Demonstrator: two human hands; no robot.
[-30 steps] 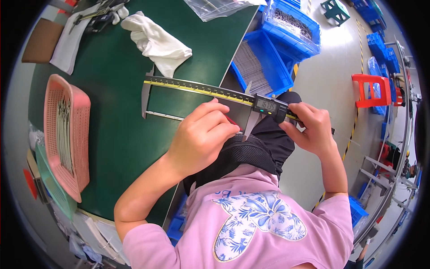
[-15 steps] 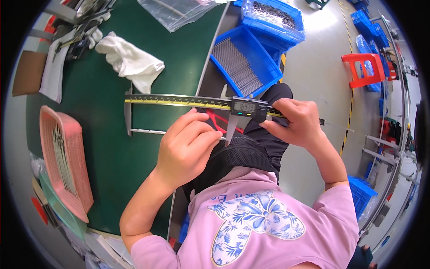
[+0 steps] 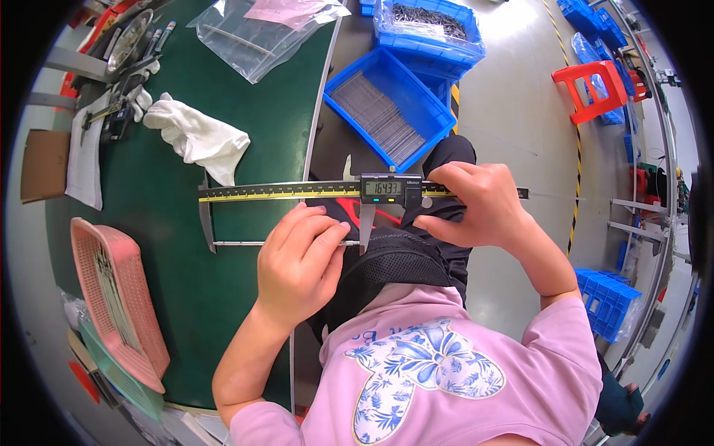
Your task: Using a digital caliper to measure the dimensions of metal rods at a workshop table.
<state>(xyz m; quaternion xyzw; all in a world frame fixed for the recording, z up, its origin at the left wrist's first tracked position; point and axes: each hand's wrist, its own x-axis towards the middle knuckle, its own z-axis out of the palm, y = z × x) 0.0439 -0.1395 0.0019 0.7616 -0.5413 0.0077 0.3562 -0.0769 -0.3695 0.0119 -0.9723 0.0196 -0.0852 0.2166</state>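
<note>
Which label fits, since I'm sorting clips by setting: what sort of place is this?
Probably a factory workshop or parts-inspection area: a digital caliper spans a thin rod, a blue bin holds rows of slim grey pieces, and yellow-and-black tape marks the floor.

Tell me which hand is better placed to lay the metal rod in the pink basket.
Probably the left hand: it holds the metal rod and is nearer the pink basket. The right hand is farther off, on the caliper.

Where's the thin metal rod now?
In the head view, the rod is left of centre, in the left hand, between the jaws of the digital caliper.
</note>
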